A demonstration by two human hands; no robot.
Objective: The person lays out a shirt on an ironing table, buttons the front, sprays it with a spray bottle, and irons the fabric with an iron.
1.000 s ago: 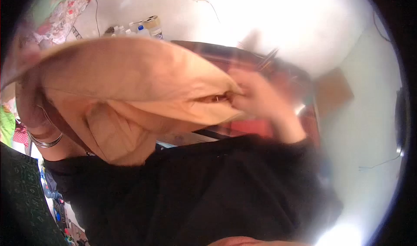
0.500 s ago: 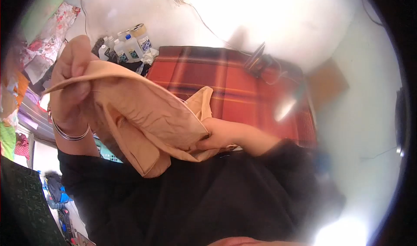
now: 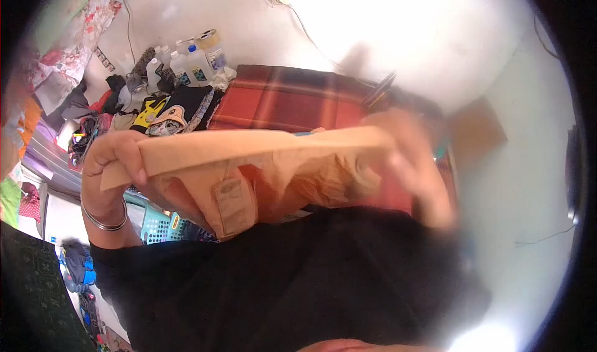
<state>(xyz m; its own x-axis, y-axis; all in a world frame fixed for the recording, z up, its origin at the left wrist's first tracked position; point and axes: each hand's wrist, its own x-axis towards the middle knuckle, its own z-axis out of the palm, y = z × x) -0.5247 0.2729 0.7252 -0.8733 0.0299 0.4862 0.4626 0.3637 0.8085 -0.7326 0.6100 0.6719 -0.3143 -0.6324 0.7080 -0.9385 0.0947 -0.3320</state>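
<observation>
A tan garment (image 3: 249,159) with a patch pocket is stretched sideways between my hands, in front of my chest. Its long straight band runs along the top, and the cloth hangs in folds beneath. My left hand (image 3: 115,165), with bangles at the wrist, is closed around the band's left end, thumb on top. At the other end, my right hand (image 3: 413,165) is smeared by motion but closed on the band. Behind the garment lies a red plaid cloth (image 3: 261,97) over a flat surface.
At the plaid cloth's far right corner is a dark object (image 3: 380,94) resembling an iron. Several plastic bottles (image 3: 198,66) stand at the back left, near folded clothes (image 3: 193,103). A teal basket (image 3: 158,224) sits low on the left. A brown panel (image 3: 479,131) is at the right.
My right hand has moved up and right from inside the garment's folds to the band's far end. The garment has gone from bunched to stretched out level, and my left hand has lowered.
</observation>
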